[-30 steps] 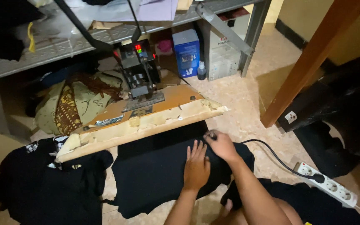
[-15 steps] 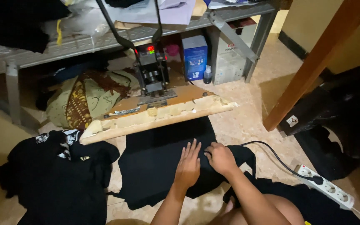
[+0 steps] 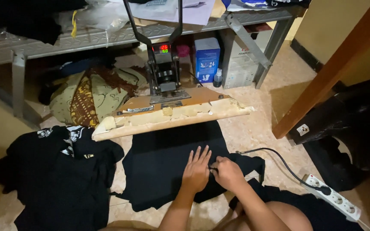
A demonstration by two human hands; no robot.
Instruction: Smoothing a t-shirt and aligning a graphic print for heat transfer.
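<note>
left hand (image 3: pixel 196 169) flat on black shirt (image 3: pixel 168 162), right hand (image 3: pixel 226 172) pinching

Floor (image 3: pixel 253 132): beige tile. Carries:
- heat press (image 3: pixel 168 107), 12 o'clock
- black garment (image 3: pixel 168 162) spread flat, centre
- heap of black shirts (image 3: pixel 56 179), 9 o'clock
- patterned cloth bundle (image 3: pixel 91 96), 10 o'clock
- blue box (image 3: pixel 207 59), 1 o'clock
- white power strip (image 3: pixel 332 197) with black cable (image 3: pixel 279 158), 4 o'clock

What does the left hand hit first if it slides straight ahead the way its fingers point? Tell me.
The left hand lies flat on the black garment, fingers pointing up the cloth. Going straight on, it would stay on the fabric and then probably meet the front edge of the raised heat press plate, though depth beneath it is unclear.
</note>
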